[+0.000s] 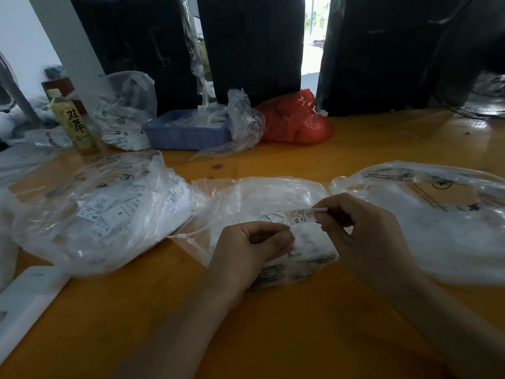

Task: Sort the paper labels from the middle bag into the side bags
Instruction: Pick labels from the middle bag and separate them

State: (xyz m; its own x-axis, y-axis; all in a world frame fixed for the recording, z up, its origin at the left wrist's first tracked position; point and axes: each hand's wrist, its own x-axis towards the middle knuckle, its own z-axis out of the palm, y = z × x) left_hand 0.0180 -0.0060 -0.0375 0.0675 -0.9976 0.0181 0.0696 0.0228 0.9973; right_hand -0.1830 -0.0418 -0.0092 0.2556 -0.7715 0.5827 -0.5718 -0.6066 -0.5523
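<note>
Three clear plastic bags lie on the orange table. The middle bag (262, 198) holds a white heap of paper labels. My right hand (352, 222) pinches a small white paper label (300, 216) marked XS just above the middle bag. My left hand (254, 242) hovers over the middle bag with fingers curled; whether it pinches a label is unclear. The left bag (90, 214) contains several labels marked XS, S and L. The right bag (437, 222) lies wide open and looks mostly white inside.
A blue tray (185, 135) with plastic packets, a red bag (295, 119), a yellow drink bottle (72, 121) and another clear bag (125, 110) stand at the back. A white flat object (24, 302) lies at the front left. A black fan (475, 77) stands back right.
</note>
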